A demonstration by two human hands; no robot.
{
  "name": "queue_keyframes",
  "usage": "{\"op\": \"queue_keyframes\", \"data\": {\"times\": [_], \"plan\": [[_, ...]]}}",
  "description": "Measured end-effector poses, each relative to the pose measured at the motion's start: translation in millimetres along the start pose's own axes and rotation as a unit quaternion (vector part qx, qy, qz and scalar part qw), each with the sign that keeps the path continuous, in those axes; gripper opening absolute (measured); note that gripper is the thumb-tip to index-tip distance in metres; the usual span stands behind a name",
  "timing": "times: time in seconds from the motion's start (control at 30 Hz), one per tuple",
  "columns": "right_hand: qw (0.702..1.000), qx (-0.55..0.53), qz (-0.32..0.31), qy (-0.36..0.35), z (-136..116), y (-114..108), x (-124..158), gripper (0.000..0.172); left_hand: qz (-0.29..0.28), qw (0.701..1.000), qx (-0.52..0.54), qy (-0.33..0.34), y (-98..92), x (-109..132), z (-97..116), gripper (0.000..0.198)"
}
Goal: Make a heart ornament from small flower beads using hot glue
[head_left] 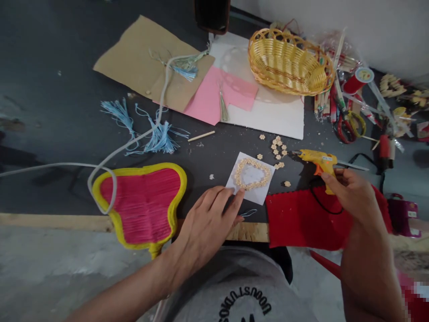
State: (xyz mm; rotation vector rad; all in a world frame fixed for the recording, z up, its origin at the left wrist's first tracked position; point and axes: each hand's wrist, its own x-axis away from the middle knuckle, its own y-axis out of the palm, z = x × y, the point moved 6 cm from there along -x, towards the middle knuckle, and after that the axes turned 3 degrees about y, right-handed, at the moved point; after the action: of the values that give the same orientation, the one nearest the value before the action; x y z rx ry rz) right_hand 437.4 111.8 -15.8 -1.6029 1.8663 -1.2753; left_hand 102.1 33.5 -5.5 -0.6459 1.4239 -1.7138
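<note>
In the head view, holds a yellow glue gun (pixel 319 157) in the right hand (pixel 355 192), with fingers closed around the handle and the nozzle pointed at loose flower beads (pixel 278 157) on the dark bench (pixel 204 154). Rests the left hand (pixel 209 212) with fingers loosely spread at the near left side of a white paper square (pixel 264 196), touching with the index fingertip the near edge of a ring of pale flower beads (pixel 238 173). Cannot tell the left thumb's contact, partly hidden beneath the fingers. Find the ring lying flat on the paper, between both hands but nearer the left.

Judging by looks, expect a light ring, firm in each bead yet fragile at the joins, likely to bend or part if lifted by one side. Better to take hold of the paper by a bare corner, or to support opposite sides with little squeeze. Expect a rigid, smooth, fairly light glue gun; grip only by the handle, well clear of a possibly hot nozzle. Pinch loose beads singly and gently. Beside the right hand, note a red cloth (pixel 301 221); beyond, a wicker basket (pixel 290 69).
</note>
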Motion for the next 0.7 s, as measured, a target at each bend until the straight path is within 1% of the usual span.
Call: {"op": "queue_keyframes", "data": {"times": [0.07,0.13,0.2,0.23,0.33,0.4,0.47,0.53,0.6,0.7], "plan": [[0.998,-0.038,0.016,0.041,1,-5,4,0.036,0.0,1.0,0.001,-0.001,0.7,0,-1,0.044],[0.993,-0.112,0.022,0.044,-2,-7,10,0.028,0.001,1.0,0.003,0.002,1.7,0,-1,0.044],[0.982,-0.183,-0.003,0.052,-5,-5,17,0.023,0.001,1.0,0.002,0.004,2.7,0,0,0.045],[0.978,-0.199,-0.021,0.064,-6,-3,20,0.023,0.001,1.0,0.002,0.005,3.1,0,0,0.045],[0.976,-0.186,-0.076,0.088,-17,4,27,0.025,-0.005,1.0,0.004,0.004,4.0,1,-1,0.045],[0.976,-0.166,-0.132,0.058,-35,11,30,0.024,-0.009,1.0,0.006,0.003,4.1,0,-1,0.045],[0.972,-0.136,-0.194,-0.008,-58,21,32,0.022,-0.006,1.0,0.011,0.002,3.6,0,-1,0.044],[0.963,-0.111,-0.236,-0.073,-78,30,35,0.021,-0.004,1.0,0.019,-0.003,3.6,-1,-2,0.044],[0.954,-0.096,-0.26,-0.113,-90,38,36,0.021,-0.007,1.0,0.027,-0.008,4.2,-1,-2,0.046],[0.94,-0.068,-0.295,-0.161,-96,50,37,0.028,-0.01,0.999,0.034,-0.01,5.2,0,-3,0.046]]}}
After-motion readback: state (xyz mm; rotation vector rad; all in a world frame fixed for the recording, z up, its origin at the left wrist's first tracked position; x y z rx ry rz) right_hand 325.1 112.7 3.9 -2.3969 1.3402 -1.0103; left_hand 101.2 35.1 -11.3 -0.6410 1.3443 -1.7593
